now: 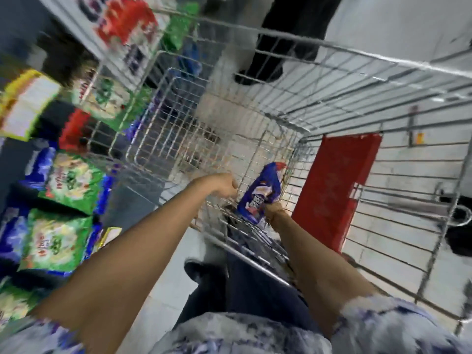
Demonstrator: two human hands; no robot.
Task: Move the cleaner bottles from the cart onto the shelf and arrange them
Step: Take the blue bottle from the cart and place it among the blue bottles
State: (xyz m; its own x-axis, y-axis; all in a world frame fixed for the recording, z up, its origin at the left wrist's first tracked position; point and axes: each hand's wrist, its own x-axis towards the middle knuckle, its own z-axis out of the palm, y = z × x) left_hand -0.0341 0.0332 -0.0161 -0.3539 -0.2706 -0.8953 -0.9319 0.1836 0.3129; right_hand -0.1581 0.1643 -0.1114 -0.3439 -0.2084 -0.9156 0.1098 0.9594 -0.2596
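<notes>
A blue cleaner bottle (264,192) with a red cap lies tilted inside the wire cart (332,80), near its bottom right corner. My right hand (275,213) grips the bottle's lower end. My left hand (226,186) reaches into the cart just left of the bottle, fingers curled; blur hides whether it holds anything. The shelf (51,149) stands at the left, stocked with green and blue packets.
A red panel (337,190) hangs on the cart's right side. Another person's dark legs and shoe (260,72) stand beyond the cart's far end. My own legs are behind the cart. Pale floor tiles lie to the right.
</notes>
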